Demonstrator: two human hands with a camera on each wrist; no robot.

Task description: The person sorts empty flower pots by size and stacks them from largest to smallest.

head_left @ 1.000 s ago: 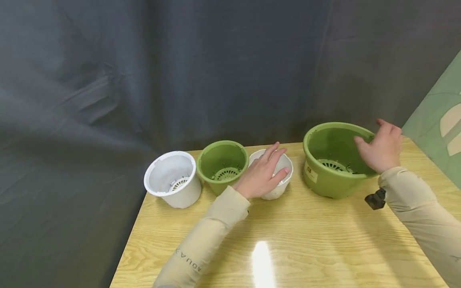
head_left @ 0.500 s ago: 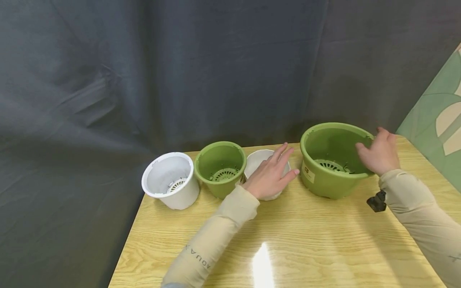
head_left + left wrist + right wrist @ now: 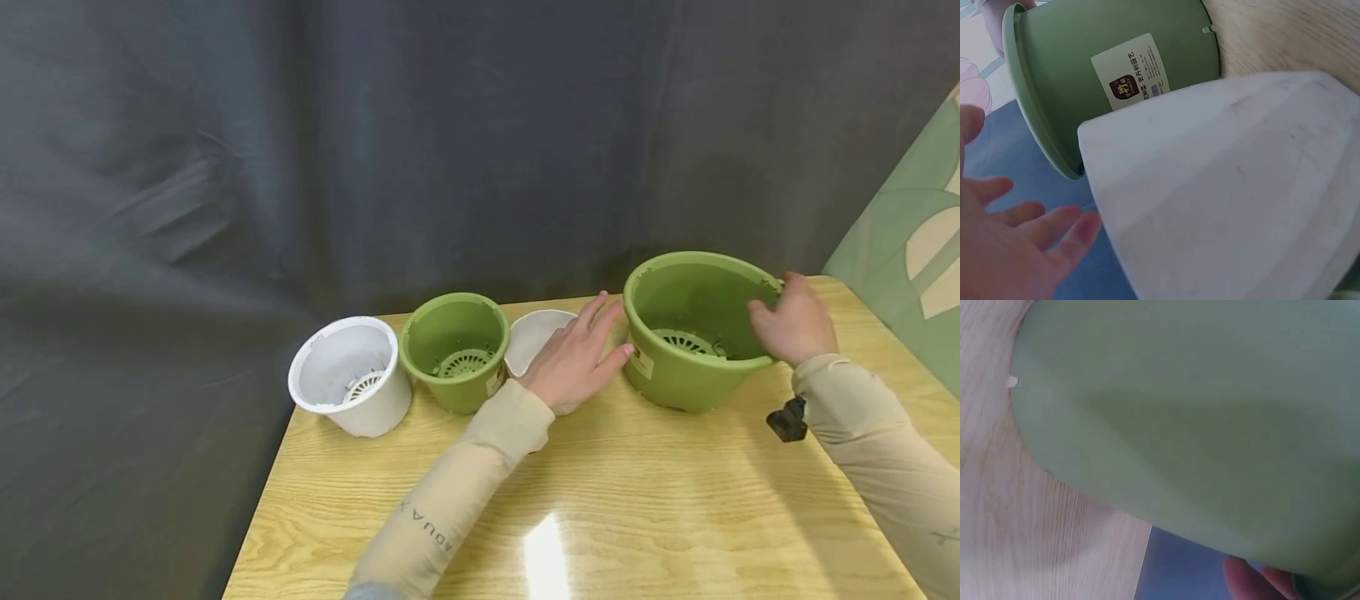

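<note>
Four pots would be a count above three, so several plant pots stand in a row on the wooden table (image 3: 450, 517). At the right end, my right hand (image 3: 797, 323) grips the rim of the large green pot (image 3: 686, 387), thumb inside and fingers outside. Its fingertips (image 3: 1250, 581) show at the pot's edge in the right wrist view. My left hand (image 3: 576, 354), fingers spread, hovers over the small white faceted pot (image 3: 534, 337) and partly hides it. In the left wrist view that hand holds nothing; the large pot's label (image 3: 1134, 74) shows beyond the white pot.
A medium green pot (image 3: 457, 392) stands left of the faceted pot. Further left, a round white pot (image 3: 375, 412) stands near the table's left edge. A dark curtain (image 3: 480, 150) hangs right behind the table, and a patterned green panel (image 3: 885, 233) is at the far right.
My left hand has moved right across the small white pot, closer to the large green pot. My right hand stays at the large pot's rim, now slightly lower; the view has shifted a little.
</note>
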